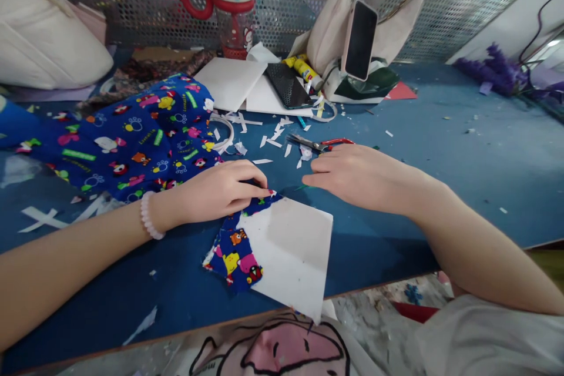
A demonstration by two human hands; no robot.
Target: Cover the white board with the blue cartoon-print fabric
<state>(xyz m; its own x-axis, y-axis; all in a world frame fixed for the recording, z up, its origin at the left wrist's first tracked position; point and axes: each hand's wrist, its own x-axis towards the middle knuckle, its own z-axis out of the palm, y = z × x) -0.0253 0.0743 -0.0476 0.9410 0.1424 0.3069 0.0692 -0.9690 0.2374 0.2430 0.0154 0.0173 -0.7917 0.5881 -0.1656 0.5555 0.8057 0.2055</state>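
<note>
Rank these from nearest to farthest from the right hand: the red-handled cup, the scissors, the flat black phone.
From the right hand:
1. Scissors, just beyond the fingers.
2. Flat black phone, farther back, to the left.
3. Red-handled cup, at the back left, by the perforated panel.

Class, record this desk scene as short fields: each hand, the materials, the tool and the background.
left hand: fingertips at a cloth-trimmed corner of the white card
right hand: beside the scissors, contact unclear
large cloth: blue, cartoon-patterned, left side
scissors handles: red
paper scraps: white, scattered
background: cup with red handle; upright phone
</note>
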